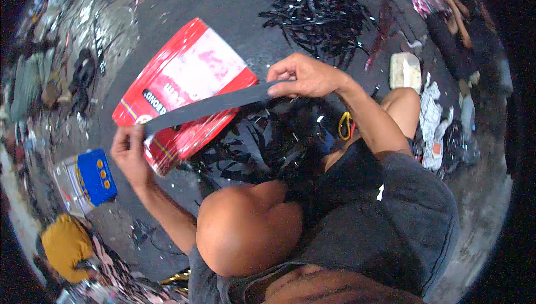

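Note:
A flat dark grey strip (206, 107) is stretched between my two hands, bowing slightly upward. My left hand (132, 156) pinches its left end between thumb and fingers. At its other end, my right hand (307, 77) grips the strip with thumb and curled fingers. Just below the strip lies a shiny red and white plastic packet (184, 66), partly covered by it. Dark plastic pieces (251, 142) are heaped between the packet and my legs. Beside my right forearm shows a yellow loop (345, 127), possibly a scissors handle.
A pile of black strips (315, 10) lies ahead on the floor. A blue and clear packet (96, 176) is at left, a pale block-shaped container (405, 71) at right. Other people show at upper right (449, 30) and lower left (67, 248), among scattered plastic scraps.

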Demonstrator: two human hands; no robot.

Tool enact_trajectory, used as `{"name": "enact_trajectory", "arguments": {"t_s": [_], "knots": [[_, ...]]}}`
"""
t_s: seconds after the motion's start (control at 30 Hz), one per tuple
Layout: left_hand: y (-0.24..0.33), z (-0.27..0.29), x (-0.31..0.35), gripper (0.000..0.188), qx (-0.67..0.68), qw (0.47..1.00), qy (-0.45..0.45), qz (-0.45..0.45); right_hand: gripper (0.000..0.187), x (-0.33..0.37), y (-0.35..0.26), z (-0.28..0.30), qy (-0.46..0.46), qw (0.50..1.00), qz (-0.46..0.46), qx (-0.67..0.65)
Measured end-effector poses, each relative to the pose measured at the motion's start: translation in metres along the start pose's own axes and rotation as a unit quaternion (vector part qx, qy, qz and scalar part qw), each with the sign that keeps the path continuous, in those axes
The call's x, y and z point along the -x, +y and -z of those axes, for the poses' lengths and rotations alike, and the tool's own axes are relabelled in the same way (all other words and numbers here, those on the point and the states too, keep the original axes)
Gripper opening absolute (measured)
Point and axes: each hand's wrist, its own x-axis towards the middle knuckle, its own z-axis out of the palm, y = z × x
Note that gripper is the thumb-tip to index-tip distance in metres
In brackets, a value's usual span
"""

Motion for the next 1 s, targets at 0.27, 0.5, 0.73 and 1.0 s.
{"name": "enact_trajectory", "arguments": {"t_s": [0.27, 0.5, 0.73, 1.0], "knots": [[-0.053, 0.137, 0.002, 0.027, -0.547, 0.818, 0.156, 0.083, 0.020, -0.072, -0.014, 0.015, -0.011, 0.998, 0.005, 0.060], [-0.045, -0.060, -0.038, 0.050, -0.192, 0.959, 0.141, -0.157, 0.026, -0.147, -0.008, -0.011, 0.148, 0.874, 0.139, 0.441], [-0.048, -0.172, -0.043, 0.032, -0.074, 0.979, -0.051, -0.183, 0.028, -0.139, -0.006, -0.009, 0.224, 0.884, 0.170, 0.372], [-0.053, -0.179, -0.039, 0.015, -0.126, 0.966, -0.005, -0.226, 0.021, -0.128, 0.009, 0.002, 0.212, 0.816, 0.273, 0.463]]}}
